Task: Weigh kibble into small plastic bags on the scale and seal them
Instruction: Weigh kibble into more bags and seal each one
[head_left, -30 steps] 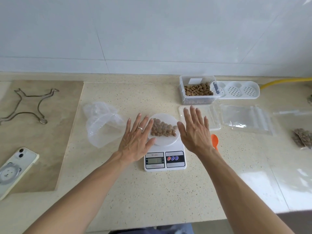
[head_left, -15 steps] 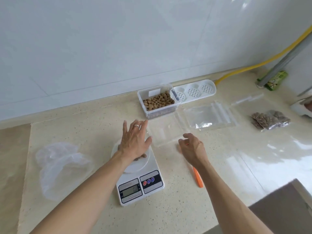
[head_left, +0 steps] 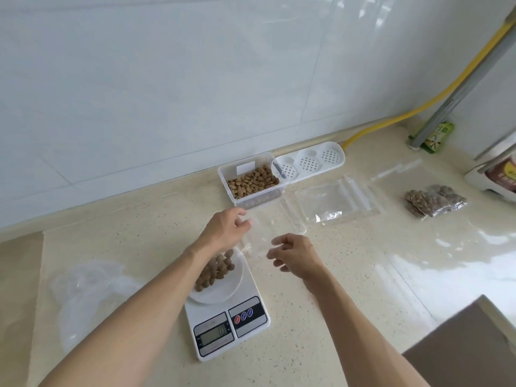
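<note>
Both hands, left hand (head_left: pixel 226 227) and right hand (head_left: pixel 296 254), pinch an empty clear plastic bag (head_left: pixel 258 236); brown kibble (head_left: pixel 216 270) waits weighed on the white scale (head_left: pixel 227 317); sealed kibble bags (head_left: pixel 434 201) lie finished on the worktop.

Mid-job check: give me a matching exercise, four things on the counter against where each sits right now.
Things:
1. kibble tub
2. sealed bags
3. scale
4. crumpled bag

Places:
A. far right of the counter
B. under the left forearm, kibble on its plate
C. against the wall, beside the perforated lid
D. left of the scale

Pairs: 1-C, 2-A, 3-B, 4-D
</note>
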The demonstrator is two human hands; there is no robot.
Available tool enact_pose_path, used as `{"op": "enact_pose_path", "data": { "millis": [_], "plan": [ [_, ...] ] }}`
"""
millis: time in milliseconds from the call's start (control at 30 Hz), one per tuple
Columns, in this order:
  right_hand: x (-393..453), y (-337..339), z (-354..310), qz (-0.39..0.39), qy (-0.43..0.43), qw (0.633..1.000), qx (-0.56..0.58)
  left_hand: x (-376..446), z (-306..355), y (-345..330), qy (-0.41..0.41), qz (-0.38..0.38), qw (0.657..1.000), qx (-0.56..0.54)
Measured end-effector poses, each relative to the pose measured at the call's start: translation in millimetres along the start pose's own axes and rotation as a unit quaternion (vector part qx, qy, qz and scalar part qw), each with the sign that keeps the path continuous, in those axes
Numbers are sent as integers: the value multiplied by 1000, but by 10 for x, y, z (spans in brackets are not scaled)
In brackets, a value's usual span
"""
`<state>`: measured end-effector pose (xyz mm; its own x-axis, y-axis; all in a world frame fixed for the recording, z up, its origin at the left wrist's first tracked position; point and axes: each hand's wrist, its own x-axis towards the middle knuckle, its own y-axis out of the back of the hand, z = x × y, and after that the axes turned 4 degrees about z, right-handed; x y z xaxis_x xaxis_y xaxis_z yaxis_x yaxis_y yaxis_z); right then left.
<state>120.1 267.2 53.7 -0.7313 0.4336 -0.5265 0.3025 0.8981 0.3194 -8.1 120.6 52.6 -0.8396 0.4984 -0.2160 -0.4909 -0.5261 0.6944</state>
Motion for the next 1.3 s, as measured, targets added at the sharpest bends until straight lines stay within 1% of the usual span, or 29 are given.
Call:
{"op": "enact_pose_path", "data": {
  "millis": [100,233,300,367,433,533,667,800,967,1100,1233,1300],
  "plan": [
    [-64,39,-226,-9,42,997,58,-105,115,259,-26,55,997,-57],
    [-176,68,-484,-22,71,989,128,-345,309,593,-39,87,985,-144],
    [-252,99,-593,-34,85,985,146,-453,365,704,-44,101,977,-182],
    [-333,125,-683,-31,111,983,141,-538,403,773,-46,110,970,-213],
    [-420,140,-763,-6,150,981,120,-606,447,812,-53,122,963,-235],
    [-546,162,-862,36,202,975,86,-697,522,838,-71,161,952,-250],
    [-712,228,-972,66,230,970,35,-812,588,828,-95,190,942,-261],
    [-812,215,-1003,45,246,968,15,-863,609,824,-104,179,937,-280],
    [-865,233,-945,68,253,965,8,-927,632,844,-112,120,935,-315],
    [-912,209,-968,38,278,960,1,-957,674,844,-129,113,934,-314],
    [-917,212,-1034,71,290,952,-63,-984,759,801,-142,107,933,-313],
    [-904,251,-1031,71,290,951,-76,-979,770,799,-144,111,934,-307]
  ]
}}
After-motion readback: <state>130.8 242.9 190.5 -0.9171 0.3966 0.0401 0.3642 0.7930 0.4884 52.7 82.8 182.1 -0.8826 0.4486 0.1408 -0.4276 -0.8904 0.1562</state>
